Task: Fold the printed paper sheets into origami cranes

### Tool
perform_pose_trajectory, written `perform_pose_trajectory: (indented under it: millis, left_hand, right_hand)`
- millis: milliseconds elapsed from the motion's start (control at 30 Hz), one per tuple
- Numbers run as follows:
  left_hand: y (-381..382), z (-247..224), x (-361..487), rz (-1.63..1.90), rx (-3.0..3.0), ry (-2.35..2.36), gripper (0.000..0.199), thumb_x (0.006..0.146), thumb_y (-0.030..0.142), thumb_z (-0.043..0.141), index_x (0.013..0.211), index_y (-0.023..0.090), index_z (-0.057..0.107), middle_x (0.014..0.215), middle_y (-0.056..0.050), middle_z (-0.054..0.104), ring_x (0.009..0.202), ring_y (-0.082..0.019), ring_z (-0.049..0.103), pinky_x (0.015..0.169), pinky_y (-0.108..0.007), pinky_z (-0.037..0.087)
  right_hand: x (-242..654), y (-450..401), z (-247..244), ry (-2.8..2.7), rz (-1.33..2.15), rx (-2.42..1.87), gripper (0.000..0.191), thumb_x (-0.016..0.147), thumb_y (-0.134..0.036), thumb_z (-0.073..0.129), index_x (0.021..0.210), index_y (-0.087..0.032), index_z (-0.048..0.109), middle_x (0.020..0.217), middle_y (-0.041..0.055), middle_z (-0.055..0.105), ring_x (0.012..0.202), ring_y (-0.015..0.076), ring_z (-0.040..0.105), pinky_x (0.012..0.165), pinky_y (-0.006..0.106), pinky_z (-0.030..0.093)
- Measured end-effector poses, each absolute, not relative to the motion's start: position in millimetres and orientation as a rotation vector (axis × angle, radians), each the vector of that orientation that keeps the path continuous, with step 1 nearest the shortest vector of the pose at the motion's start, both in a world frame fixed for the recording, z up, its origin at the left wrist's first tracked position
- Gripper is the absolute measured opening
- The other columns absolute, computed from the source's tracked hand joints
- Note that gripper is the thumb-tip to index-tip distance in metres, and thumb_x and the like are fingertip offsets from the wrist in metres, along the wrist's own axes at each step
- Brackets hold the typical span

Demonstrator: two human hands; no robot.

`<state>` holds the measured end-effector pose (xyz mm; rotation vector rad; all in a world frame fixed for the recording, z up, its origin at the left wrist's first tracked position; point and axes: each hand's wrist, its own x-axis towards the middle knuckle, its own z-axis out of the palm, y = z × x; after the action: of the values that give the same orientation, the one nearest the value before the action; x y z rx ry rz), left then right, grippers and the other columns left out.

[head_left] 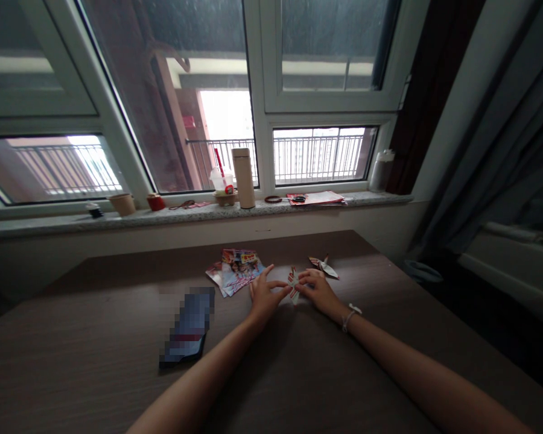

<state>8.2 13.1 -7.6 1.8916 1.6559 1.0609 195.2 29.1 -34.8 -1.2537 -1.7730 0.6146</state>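
A small folded paper piece (pixel 293 286), white with red stripes, is upright between my two hands over the brown table (pixel 117 313). My left hand (pixel 266 295) pinches its left side with thumb and a finger, the other fingers spread. My right hand (pixel 317 290) grips its right side with fingertips pressed together. Just behind my right hand lies a folded paper figure (pixel 324 266) with pointed ends. Colourful printed papers (pixel 238 271) lie in a loose pile behind and left of my left hand.
A phone (pixel 187 328), partly blurred out, lies left of my left forearm. On the windowsill (pixel 271 209) stand a beige bottle (pixel 243 179), a plastic cup with a straw (pixel 221 181), a paper cup (pixel 122 205), scissors (pixel 298 199) on papers, and a grey bottle (pixel 382 172).
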Motion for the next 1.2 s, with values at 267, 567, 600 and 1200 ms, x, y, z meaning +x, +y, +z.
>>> perform_pose_trajectory:
  millis: [267,567,600,1200]
  left_hand:
    - [14.2,-8.6,6.7,1.098,1.858,1.669,0.004,0.076,0.028,0.074,0.076,0.024,0.077,0.144,-0.001,0.053,0.134,-0.027,0.043,0.116,-0.046,0.025]
    - [11.1,-7.0,10.7,1.036,1.893,1.712,0.006,0.074,0.031,0.076,0.075,0.026,0.077,0.144,-0.001,0.052,0.133,-0.029,0.041,0.114,-0.046,0.025]
    - [10.5,-7.1,11.5,1.023,1.907,1.717,0.005,0.073,0.031,0.076,0.074,0.026,0.076,0.144,-0.001,0.052,0.133,-0.03,0.041,0.114,-0.047,0.024]
    - [22.7,-15.2,5.3,1.176,1.904,1.602,0.005,0.074,0.02,0.075,0.074,0.024,0.077,0.139,-0.003,0.058,0.132,-0.029,0.038,0.114,-0.048,0.026]
  right_hand:
    - [195.6,31.2,-36.0,-1.774,0.652,-1.227,0.021,0.085,-0.039,0.061,0.084,-0.026,0.078,0.108,0.0052,0.07,0.118,0.0269,0.048,0.107,0.046,0.028]
    - [192.9,22.9,-29.8,-1.801,0.607,-1.229,0.016,0.082,-0.037,0.067,0.077,-0.024,0.075,0.109,0.0058,0.067,0.123,0.0271,0.043,0.11,0.048,0.026]
    - [192.4,22.0,-29.9,-1.812,0.595,-1.227,0.015,0.082,-0.036,0.067,0.076,-0.024,0.074,0.109,0.0058,0.067,0.124,0.0271,0.042,0.111,0.048,0.026]
    - [192.0,25.8,-36.2,-1.705,0.446,-1.238,0.011,0.083,-0.032,0.067,0.079,-0.025,0.074,0.104,0.0053,0.067,0.112,0.0256,0.05,0.105,0.047,0.031]
